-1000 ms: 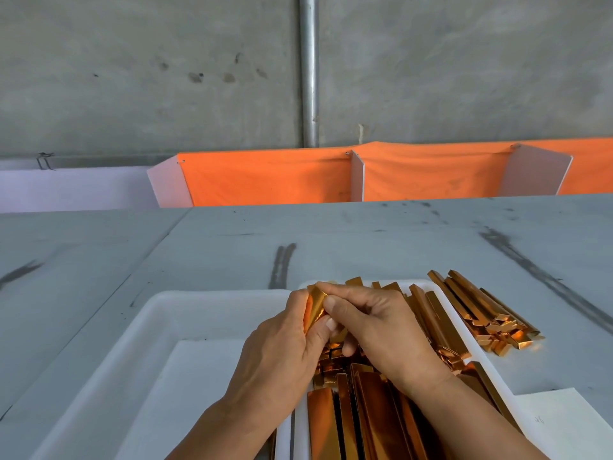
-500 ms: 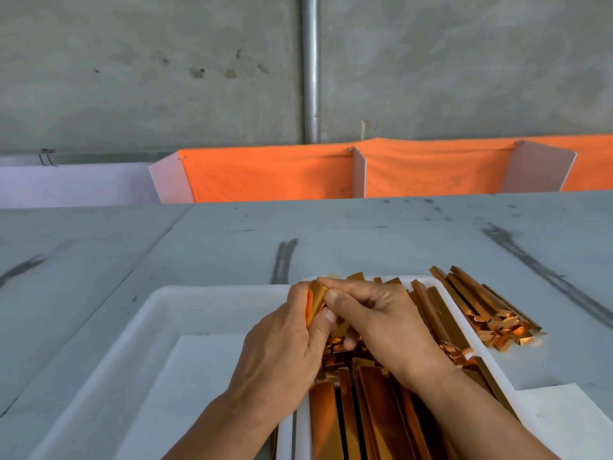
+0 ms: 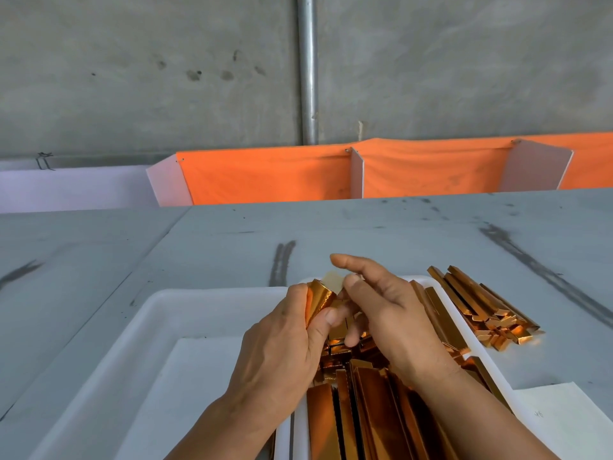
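Note:
My left hand [image 3: 282, 343] grips a shiny copper-gold folded strip [image 3: 316, 302] between thumb and fingers, held upright over the trays. A pale tab [image 3: 333, 282] sticks out at the strip's top. My right hand [image 3: 388, 313] is just right of it, pinching that tab with thumb and middle finger while the index finger points up and left. Below both hands a white tray [image 3: 444, 305] holds several long copper-gold strips [image 3: 371, 413] lying lengthwise.
A second white tray [image 3: 159, 333] with a white sheet inside sits to the left. A pile of folded copper-gold strips [image 3: 477, 303] lies on the grey table [image 3: 232, 247] to the right. White paper [image 3: 564, 423] lies at bottom right. An orange cloth barrier [image 3: 272, 175] stands behind.
My right hand has loosened from its closed grip over the strip: its index finger has lifted and a pale tab now shows at the strip's top. My left hand keeps holding the strip.

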